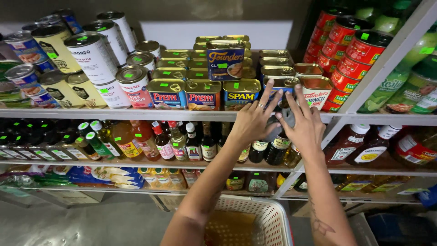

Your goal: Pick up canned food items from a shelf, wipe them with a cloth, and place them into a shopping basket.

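Note:
Both my arms reach up to the front edge of a shelf (pixel 136 114) of rectangular tinned meat. My left hand (pixel 251 122), a ring on one finger, and my right hand (pixel 306 125) press from either side on a small grey-bottomed can (pixel 286 116), mostly hidden between the palms. My fingers are spread, and their tips reach a blue-labelled tin (pixel 280 84) at the shelf front. Left of it stand a yellow-and-blue tin (pixel 240 94) and two blue-and-red tins (pixel 201 96). A taller dark blue tin (pixel 225 61) sits on top of the stack.
Round tall cans (pixel 93 57) fill the shelf's left end, and red cans (pixel 346 50) are stacked at its right. Sauce bottles (pixel 145 139) line the shelf below. Green bottles (pixel 400 86) stand at far right. A white plastic basket (pixel 272 210) sits below my arms.

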